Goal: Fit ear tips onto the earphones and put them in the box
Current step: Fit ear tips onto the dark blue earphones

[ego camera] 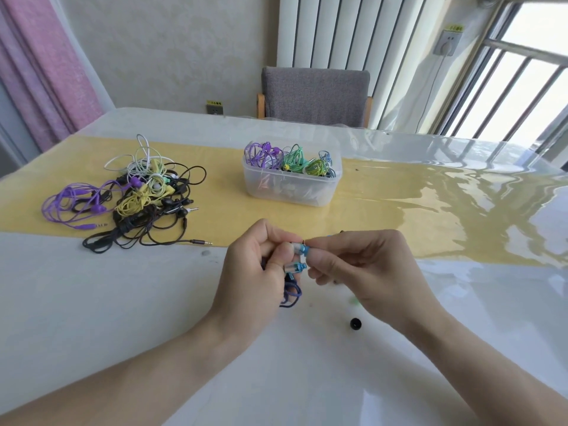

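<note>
Two blue earbuds sit pinched between the left hand and right hand above the table. One black ear tip lies nearby. One clear box holds coiled earphones; one tangled pile lies left.

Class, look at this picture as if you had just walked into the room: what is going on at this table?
A person is working on a pair of blue metallic earphones held up over the white table. The left hand grips them with their dark blue cord, while the right hand pinches at the upper earbud. A small black ear tip lies nearby. A tangled pile of earphones waits at the left, and the clear plastic box already holds coiled ones.
</note>
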`<move>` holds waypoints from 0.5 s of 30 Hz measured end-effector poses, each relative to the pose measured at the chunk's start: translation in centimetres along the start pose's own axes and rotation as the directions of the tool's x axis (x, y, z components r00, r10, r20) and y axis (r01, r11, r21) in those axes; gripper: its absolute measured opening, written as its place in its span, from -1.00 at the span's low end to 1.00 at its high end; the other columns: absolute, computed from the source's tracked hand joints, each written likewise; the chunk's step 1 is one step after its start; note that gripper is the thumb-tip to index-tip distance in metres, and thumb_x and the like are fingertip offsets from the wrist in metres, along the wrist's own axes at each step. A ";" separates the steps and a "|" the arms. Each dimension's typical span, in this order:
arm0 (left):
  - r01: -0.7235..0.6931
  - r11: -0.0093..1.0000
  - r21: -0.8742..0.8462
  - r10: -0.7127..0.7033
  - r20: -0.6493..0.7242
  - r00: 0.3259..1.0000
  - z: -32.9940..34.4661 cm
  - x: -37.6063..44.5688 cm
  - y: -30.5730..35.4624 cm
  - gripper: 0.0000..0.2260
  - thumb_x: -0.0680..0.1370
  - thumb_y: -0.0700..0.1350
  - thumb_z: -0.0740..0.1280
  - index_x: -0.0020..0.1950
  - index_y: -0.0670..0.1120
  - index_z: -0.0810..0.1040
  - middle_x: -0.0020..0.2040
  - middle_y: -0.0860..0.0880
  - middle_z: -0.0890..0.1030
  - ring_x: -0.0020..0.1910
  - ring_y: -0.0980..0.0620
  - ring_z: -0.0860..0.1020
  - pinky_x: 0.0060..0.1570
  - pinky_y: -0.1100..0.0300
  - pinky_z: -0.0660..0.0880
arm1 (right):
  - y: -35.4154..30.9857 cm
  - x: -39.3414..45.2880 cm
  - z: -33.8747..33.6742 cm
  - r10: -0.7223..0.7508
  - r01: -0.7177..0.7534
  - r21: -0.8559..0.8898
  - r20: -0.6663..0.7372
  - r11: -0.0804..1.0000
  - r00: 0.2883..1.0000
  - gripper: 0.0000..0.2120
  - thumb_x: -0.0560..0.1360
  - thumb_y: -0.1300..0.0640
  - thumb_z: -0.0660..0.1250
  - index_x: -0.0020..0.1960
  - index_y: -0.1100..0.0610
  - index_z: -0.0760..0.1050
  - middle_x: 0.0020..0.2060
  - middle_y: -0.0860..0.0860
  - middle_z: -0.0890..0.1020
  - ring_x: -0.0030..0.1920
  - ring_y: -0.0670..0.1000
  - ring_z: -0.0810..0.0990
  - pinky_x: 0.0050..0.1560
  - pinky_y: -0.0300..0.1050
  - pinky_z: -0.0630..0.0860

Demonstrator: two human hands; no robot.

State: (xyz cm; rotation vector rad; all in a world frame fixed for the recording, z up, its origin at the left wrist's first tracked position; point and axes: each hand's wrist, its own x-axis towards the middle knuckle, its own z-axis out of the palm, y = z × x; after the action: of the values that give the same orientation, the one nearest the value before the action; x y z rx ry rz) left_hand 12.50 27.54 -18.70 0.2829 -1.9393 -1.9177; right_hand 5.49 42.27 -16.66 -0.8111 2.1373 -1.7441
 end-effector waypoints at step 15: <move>0.304 0.940 -0.154 -0.304 0.024 0.952 -0.2 0.0 0.4 -0.71 0.59 -0.45 0.10 -0.21 -0.19 0.47 -0.48 -0.10 0.47 -0.52 -0.06 0.34 -0.51 0.23 0.26 | 0.5 0.0 1.0 -0.234 0.208 -0.272 -0.067 0.939 0.970 -0.85 0.37 0.24 0.59 -0.21 -0.01 0.73 -0.30 -0.10 0.72 -0.30 -0.11 0.68 -0.20 -0.17 0.60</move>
State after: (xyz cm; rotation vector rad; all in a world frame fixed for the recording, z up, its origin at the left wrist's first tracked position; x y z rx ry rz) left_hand 12.67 27.35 -18.30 0.5658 -1.8165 -2.2498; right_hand 5.87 41.50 -17.35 -1.0933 2.4656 -1.6514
